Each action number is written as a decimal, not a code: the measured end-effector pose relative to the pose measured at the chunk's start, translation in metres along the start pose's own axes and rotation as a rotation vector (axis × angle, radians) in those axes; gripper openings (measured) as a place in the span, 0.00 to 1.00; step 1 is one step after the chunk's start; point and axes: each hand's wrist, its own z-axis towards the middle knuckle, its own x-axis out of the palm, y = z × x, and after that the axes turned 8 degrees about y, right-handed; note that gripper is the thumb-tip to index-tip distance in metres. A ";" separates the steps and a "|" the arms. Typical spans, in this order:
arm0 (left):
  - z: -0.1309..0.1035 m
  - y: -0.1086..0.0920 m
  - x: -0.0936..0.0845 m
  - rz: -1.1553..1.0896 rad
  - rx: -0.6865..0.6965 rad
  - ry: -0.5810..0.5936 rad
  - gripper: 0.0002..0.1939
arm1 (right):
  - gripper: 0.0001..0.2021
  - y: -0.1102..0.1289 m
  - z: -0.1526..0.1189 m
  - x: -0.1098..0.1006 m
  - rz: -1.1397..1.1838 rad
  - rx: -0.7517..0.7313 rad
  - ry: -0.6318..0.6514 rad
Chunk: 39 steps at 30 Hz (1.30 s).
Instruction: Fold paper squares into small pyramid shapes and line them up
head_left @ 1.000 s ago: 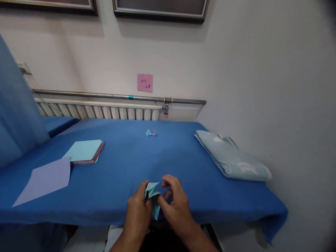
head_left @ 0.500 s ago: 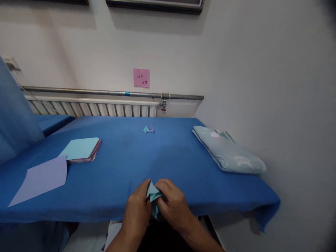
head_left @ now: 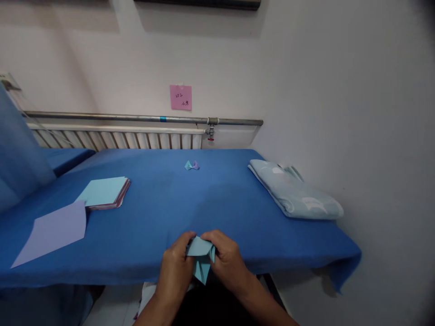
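Observation:
Between my two hands is a light teal folded paper [head_left: 200, 248], held at the near edge of the blue-covered table [head_left: 163, 194]. My left hand [head_left: 177, 262] pinches its left side, thumb on top. On the other side, my right hand [head_left: 227, 259] grips the right side with thumb and curled fingers. Several folds and a pointed flap hanging downward show in the paper; its underside is partly hidden by my fingers. Farther back on the cloth lies a small folded paper bow [head_left: 192, 165], teal on one half and purple on the other.
At left sits a stack of coloured paper [head_left: 105, 191], teal on top, with a loose lavender sheet [head_left: 56, 231] overlapping its corner. A folded pale blanket [head_left: 295, 190] lies at right. Behind the table are a radiator [head_left: 136, 139], a metal pipe [head_left: 142, 118] and a pink note [head_left: 181, 97].
The teal paper has been spread wider between my hands, showing more of its top face and lower flap. My hands are slightly farther apart, and the camera view has shifted a little.

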 end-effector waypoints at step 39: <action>-0.017 -0.013 -0.021 -1.039 -0.370 0.220 0.28 | 0.26 -0.012 -0.015 0.008 -0.166 -0.171 -0.012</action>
